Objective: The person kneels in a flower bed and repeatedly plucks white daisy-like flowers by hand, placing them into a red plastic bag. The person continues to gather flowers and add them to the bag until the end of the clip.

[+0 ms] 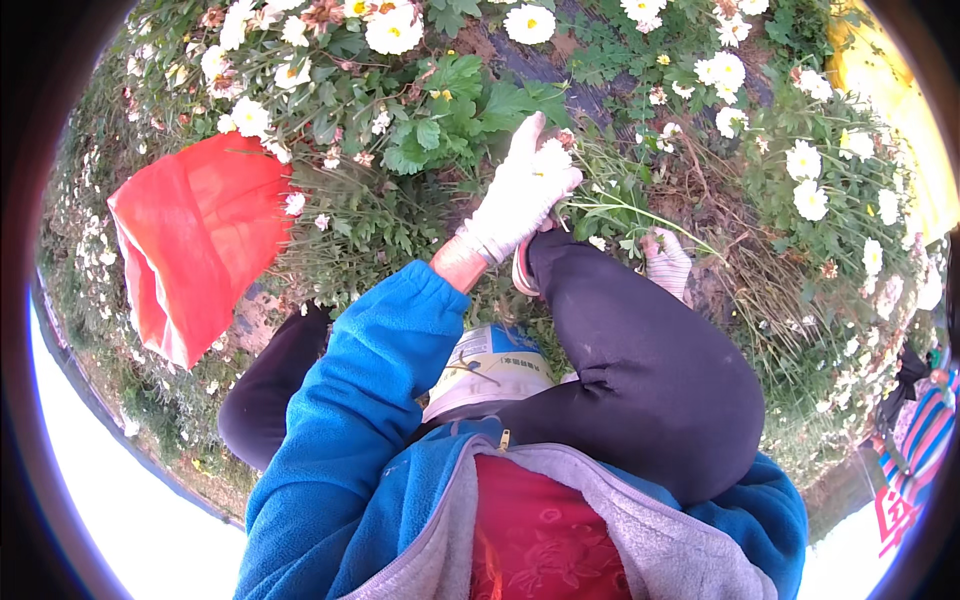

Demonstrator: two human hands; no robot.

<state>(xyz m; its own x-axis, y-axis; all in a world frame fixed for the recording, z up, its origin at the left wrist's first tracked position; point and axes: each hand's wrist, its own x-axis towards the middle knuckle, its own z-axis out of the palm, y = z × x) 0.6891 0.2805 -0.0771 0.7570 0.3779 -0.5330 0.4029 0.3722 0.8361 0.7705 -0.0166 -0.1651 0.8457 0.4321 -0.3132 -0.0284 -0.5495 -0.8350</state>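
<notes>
My left hand (519, 191), in a white glove, reaches forward over the plants. A white chrysanthemum flower (553, 157) sits between its thumb and fingers; glare blurs their edges. Beyond my bent right knee, my right hand (667, 259), in a pale striped glove, is low among leaves and stems; the knee hides part of it, and its grip does not show. A long green stem (660, 217) slants just above it. Between my legs stands a whitish bucket (487, 375) with a printed blue patch. White-flowered plants (337, 97) grow around both hands.
A red bag (202, 232) lies on the plants at left. Broad green leaves (472, 105) grow ahead of my left hand, beside dark ground sheeting (525, 67). Dry stems (742, 262) lie at right. A yellow sheet or bag (892, 105) is at the right rim; a person in striped clothing (922, 442) is lower right.
</notes>
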